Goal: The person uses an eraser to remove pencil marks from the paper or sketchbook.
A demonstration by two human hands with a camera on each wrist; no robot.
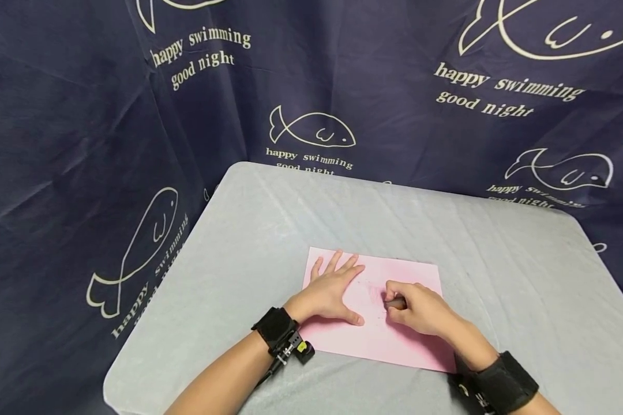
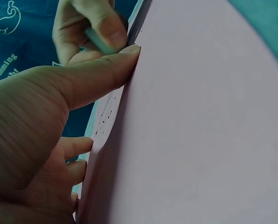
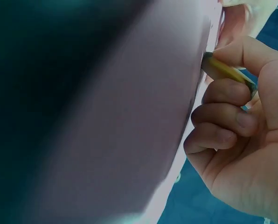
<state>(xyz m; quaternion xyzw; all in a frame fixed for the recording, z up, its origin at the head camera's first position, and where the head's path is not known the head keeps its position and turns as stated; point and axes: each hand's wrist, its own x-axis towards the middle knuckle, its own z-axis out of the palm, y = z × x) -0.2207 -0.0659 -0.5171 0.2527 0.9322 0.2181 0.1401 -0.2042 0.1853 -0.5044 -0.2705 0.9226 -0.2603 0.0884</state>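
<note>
A sheet of pink paper (image 1: pixel 366 340) lies on the table under both hands. My left hand (image 1: pixel 328 295) rests flat on its left part, fingers spread and thumb pointing right. Over the right half, my right hand (image 1: pixel 423 310) pinches a small block-shaped eraser (image 3: pixel 226 72) between thumb and curled fingers, its dark end against the paper. Most of the eraser is hidden by the fingers in the head view. A faint smudged patch (image 1: pixel 375 294) shows on the paper between the hands. In the left wrist view, dark crumbs (image 2: pixel 103 122) lie scattered near the left thumb.
The table (image 1: pixel 228 242) has a pale grey cover and rounded corners. Dark blue curtains (image 1: pixel 291 69) with fish drawings and lettering hang behind it and on the left. Each wrist wears a black strap (image 1: pixel 276 329) with a small camera.
</note>
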